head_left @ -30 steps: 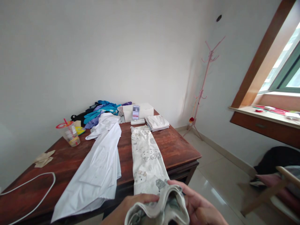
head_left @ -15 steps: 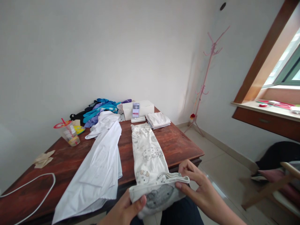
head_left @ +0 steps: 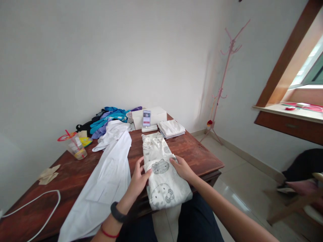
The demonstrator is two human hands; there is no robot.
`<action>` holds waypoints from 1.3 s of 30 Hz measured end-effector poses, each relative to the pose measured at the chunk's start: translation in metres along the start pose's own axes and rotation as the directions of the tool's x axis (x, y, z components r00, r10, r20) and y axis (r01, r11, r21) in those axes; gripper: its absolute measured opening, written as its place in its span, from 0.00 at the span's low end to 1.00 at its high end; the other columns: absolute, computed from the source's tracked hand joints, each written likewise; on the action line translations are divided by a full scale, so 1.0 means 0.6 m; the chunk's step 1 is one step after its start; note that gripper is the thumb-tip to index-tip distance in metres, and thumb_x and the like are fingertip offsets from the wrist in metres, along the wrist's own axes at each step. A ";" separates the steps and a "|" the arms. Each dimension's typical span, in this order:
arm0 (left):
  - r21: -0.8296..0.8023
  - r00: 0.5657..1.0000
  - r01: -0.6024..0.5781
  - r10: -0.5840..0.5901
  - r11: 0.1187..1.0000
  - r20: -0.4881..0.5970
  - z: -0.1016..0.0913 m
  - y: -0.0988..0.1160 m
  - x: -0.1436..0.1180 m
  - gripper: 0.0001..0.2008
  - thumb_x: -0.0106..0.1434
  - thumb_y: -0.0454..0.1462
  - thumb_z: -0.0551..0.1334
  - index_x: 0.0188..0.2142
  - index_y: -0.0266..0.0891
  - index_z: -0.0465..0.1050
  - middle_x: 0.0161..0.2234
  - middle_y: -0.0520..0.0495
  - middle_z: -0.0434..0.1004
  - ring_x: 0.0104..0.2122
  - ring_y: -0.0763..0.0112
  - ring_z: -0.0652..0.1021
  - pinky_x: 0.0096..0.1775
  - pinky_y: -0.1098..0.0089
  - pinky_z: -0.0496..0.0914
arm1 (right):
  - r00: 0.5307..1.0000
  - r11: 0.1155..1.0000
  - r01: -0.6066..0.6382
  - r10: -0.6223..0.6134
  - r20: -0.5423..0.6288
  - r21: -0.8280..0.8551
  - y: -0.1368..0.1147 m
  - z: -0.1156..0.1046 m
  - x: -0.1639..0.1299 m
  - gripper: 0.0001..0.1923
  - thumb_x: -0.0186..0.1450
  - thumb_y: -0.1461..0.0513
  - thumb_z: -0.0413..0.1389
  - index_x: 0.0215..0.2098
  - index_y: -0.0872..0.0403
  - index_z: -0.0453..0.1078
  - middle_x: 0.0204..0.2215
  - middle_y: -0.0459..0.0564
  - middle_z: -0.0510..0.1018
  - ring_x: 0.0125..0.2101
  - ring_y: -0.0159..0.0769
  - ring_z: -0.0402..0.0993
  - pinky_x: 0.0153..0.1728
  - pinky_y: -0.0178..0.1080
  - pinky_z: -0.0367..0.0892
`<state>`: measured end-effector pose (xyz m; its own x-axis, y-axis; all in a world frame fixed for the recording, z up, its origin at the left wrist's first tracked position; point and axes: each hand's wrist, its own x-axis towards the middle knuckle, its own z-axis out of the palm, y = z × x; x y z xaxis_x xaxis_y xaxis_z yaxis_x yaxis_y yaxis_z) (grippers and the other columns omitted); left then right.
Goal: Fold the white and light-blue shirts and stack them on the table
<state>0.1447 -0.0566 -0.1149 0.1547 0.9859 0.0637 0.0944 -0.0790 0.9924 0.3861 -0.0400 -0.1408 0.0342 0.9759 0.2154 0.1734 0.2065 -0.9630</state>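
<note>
A white garment with grey cartoon cat faces (head_left: 166, 181) lies in a long narrow strip, doubled over on itself, its near end hanging past the table's front edge above my knees. My left hand (head_left: 140, 176) grips the left side of the upper layer, thumb on top. On the opposite side, my right hand (head_left: 180, 166) has its thumb on the cloth and its fingers around the edge, partly hidden. To the left, a white long garment (head_left: 108, 174) is spread from the back to the front edge. A folded stack of pale cloth (head_left: 171, 128) sits behind at the right.
Crumpled clothes (head_left: 108, 117) are heaped by the wall. A phone (head_left: 146, 118) stands against a white box (head_left: 160, 114). A plastic cup with straw (head_left: 77, 148), a beige cloth scrap (head_left: 49, 174) and a white cable (head_left: 59, 198) are at left. A pink coat rack (head_left: 224, 74) stands beyond the table.
Both hands have moved forward, away from me, carrying the near end of the printed garment up and over onto the part lying on the table.
</note>
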 end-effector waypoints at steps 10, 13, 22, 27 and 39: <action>-0.053 0.994 -0.015 0.009 0.998 -0.111 0.013 -0.014 -0.126 0.36 0.68 0.52 0.62 0.69 0.49 0.50 0.70 0.37 0.56 0.64 0.51 0.68 0.58 0.58 0.70 | 0.999 0.984 -0.035 0.040 -0.027 0.175 0.019 0.006 -0.007 0.27 0.64 0.41 0.56 0.39 0.57 0.76 0.38 0.55 0.83 0.44 0.52 0.77 0.47 0.48 0.71; -0.055 0.999 -0.024 0.022 0.998 -0.038 0.020 -0.026 -0.157 0.41 0.68 0.51 0.63 0.71 0.52 0.42 0.71 0.34 0.51 0.53 0.55 0.79 0.51 0.59 0.76 | 0.997 0.973 -0.068 0.075 -0.021 0.220 0.018 0.007 -0.007 0.28 0.63 0.40 0.56 0.40 0.56 0.77 0.37 0.54 0.83 0.43 0.51 0.77 0.45 0.47 0.72; 0.668 0.954 -0.210 0.298 0.714 -0.019 0.036 -0.064 -0.153 0.30 0.72 0.43 0.56 0.70 0.46 0.50 0.67 0.35 0.59 0.64 0.49 0.69 0.53 0.54 0.75 | 0.993 0.995 -0.085 0.080 -0.092 -0.051 0.035 0.005 -0.006 0.21 0.65 0.47 0.53 0.35 0.56 0.76 0.34 0.52 0.81 0.37 0.45 0.76 0.38 0.39 0.68; 0.778 0.954 -0.267 0.269 0.568 0.132 0.022 -0.051 -0.164 0.31 0.71 0.37 0.58 0.70 0.57 0.54 0.72 0.44 0.46 0.66 0.51 0.66 0.56 0.57 0.74 | 0.996 0.966 -0.066 0.050 -0.072 -0.250 0.030 -0.005 -0.009 0.15 0.64 0.52 0.53 0.29 0.55 0.71 0.27 0.47 0.77 0.31 0.39 0.72 0.33 0.36 0.61; 0.735 0.743 -0.669 0.098 0.109 0.662 -0.037 0.034 -0.082 0.63 0.48 0.24 0.69 0.74 0.52 0.34 0.75 0.47 0.34 0.72 0.45 0.37 0.67 0.36 0.45 | 0.999 0.894 0.008 -0.023 -0.027 -0.448 0.014 -0.023 -0.004 0.14 0.63 0.53 0.56 0.26 0.53 0.68 0.22 0.43 0.69 0.24 0.33 0.64 0.28 0.35 0.54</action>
<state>0.1172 -0.1033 -0.0954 0.7751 0.6273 0.0753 0.6297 -0.7767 -0.0115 0.4010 -0.0414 -0.1468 0.0568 0.9687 0.2418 0.5964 0.1613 -0.7863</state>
